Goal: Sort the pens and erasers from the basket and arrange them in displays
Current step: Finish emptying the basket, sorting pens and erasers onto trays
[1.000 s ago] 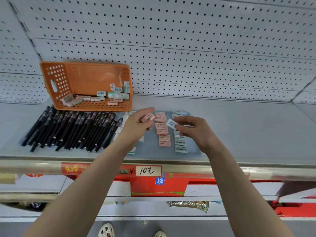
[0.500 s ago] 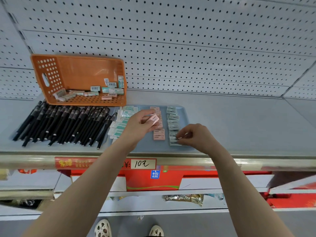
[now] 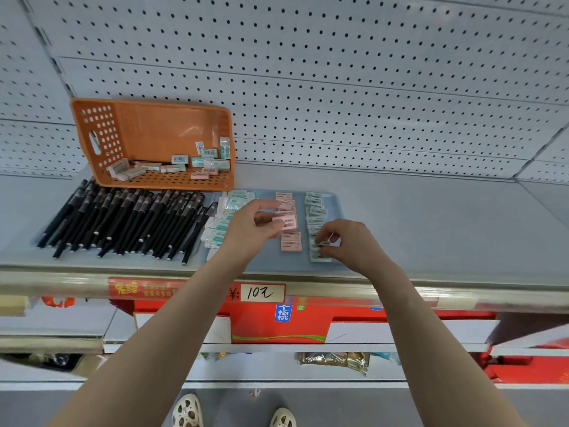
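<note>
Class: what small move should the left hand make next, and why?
Probably lower the pink eraser pinched by the left hand into the pink column on the tray: it hovers right above that column, while the right hand pinches a white eraser in its own column.

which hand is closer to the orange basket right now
Left. The left hand holds a pink eraser just in front and right of the basket; the right hand pinches a white eraser further right, farther from it.

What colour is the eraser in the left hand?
The eraser is pink; the head view shows it best.
</note>
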{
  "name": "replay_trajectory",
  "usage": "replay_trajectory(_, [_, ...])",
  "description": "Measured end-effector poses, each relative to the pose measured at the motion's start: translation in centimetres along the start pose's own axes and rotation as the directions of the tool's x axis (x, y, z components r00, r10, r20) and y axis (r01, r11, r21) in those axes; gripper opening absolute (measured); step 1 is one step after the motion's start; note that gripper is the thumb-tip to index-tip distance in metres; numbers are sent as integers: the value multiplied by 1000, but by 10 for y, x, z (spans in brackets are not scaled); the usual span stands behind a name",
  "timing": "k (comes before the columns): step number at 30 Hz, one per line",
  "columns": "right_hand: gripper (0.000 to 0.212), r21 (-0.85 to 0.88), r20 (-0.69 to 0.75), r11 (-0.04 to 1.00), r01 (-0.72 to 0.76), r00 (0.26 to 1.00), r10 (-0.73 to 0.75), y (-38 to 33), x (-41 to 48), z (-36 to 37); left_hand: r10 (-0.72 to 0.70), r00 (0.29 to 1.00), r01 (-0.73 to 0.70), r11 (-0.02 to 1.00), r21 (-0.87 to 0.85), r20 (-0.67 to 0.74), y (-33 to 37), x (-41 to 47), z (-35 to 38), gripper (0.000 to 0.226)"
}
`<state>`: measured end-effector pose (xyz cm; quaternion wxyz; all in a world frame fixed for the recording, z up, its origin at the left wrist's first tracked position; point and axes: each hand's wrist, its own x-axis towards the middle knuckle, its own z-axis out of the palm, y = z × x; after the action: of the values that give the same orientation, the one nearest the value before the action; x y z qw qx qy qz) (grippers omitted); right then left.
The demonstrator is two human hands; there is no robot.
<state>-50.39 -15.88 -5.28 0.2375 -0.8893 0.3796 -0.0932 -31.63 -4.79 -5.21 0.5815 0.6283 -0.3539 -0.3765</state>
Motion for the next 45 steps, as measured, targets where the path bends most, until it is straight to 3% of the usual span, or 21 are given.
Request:
replay_trajectory(3, [12, 11, -40, 1000, 2, 999, -2, -7, 3, -2, -8, 1000, 8, 999, -34, -6, 2, -1, -3, 27])
replay_trajectory(5, [3, 243, -96, 970, -10, 995, 34, -19, 6, -4, -12, 1000, 12, 998, -54, 4, 2, -1, -4, 26])
replay_trajectory(7, [6, 511, -75, 859, -26, 994, 74, -34, 11, -5, -3, 1000, 4, 999, -32, 18, 1, -2, -4, 26])
replay_trajectory(11, [12, 636, -23, 772, -9, 999, 31, -43, 17, -3, 14, 998, -15, 1000, 23, 61, 1, 0, -7, 26])
replay_trajectory(14, [12, 590, -6, 805, -62, 997, 81, -37, 16, -4, 120, 992, -124, 965, 232, 31, 0, 0, -16, 28])
replay_trajectory(17, [11, 502, 20, 858, -106, 994, 111, -31, 12, -2, 287, 958, -238, 826, 511, -17, -5, -1, -25, 28])
replay_trajectory(21, [9, 450, 112, 888, -99, 992, 54, -32, 5, -1, 439, 898, -322, 588, 742, 42, -15, 0, -36, 29])
replay_trajectory(23, [7, 353, 144, 934, -58, 990, 7, -36, 4, 4, 481, 874, -346, 531, 773, 61, -20, 0, -38, 27])
replay_trajectory(26, [4, 75, 117, 995, 59, 991, -68, -40, 8, 11, 521, 849, -371, 464, 804, 91, -25, 0, -38, 27])
replay_trajectory(32, [15, -106, 120, 982, 159, 982, -146, -45, 12, 14, 514, 850, -369, 427, 826, 114, -29, 1, -39, 26])
replay_trajectory(40, [23, -131, 175, 980, 151, 976, -127, -43, 17, 12, 486, 864, -360, 413, 836, 131, -29, 2, -39, 25])
replay_trajectory(45, [15, 20, 5, 998, 65, 998, -65, -39, 15, 2, 478, 863, -378, 395, 837, 164, -25, 6, -37, 24])
